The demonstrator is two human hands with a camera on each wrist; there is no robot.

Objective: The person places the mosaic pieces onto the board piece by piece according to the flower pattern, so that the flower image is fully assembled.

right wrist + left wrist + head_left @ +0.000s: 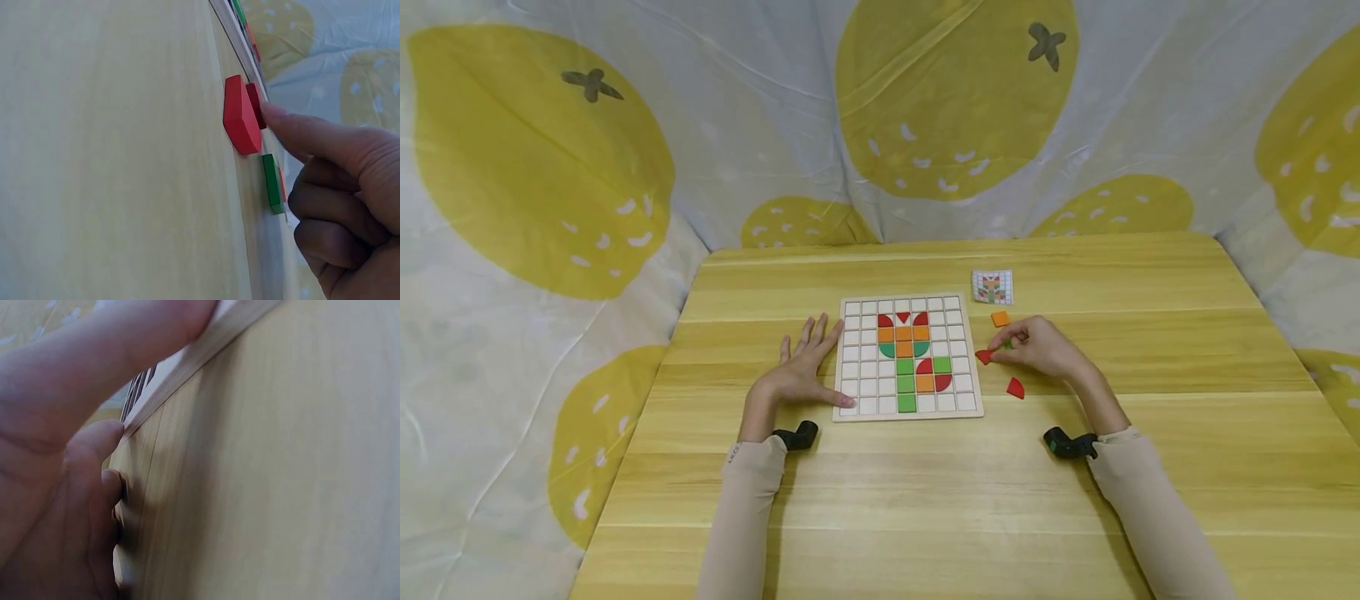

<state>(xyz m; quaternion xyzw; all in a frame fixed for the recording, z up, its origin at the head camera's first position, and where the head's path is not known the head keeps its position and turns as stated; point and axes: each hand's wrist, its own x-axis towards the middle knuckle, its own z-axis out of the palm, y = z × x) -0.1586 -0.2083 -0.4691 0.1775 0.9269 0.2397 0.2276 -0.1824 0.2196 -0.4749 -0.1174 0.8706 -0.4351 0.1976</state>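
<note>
A square wooden grid board [867, 377] lies on the table, with red, orange and green tiles set in some of its cells in a flower-like figure. My left hand [800, 372] rests at the board's left side, fingers spread, its thumb on the lower left corner. Just off the board's right edge, my right hand [1037, 346] pinches a red quarter-round tile [983, 357] between thumb and fingertips. Nearer the table's front lies another red quarter-round tile [1015, 388]. A green tile [272, 184] is partly hidden by the right hand in the head view.
An orange square tile [1000, 318] lies beyond the right hand. Behind it is a small printed card [992, 287] with a coloured grid pattern. A lemon-print cloth [955, 100] hangs along the back and sides of the wooden table [925, 500].
</note>
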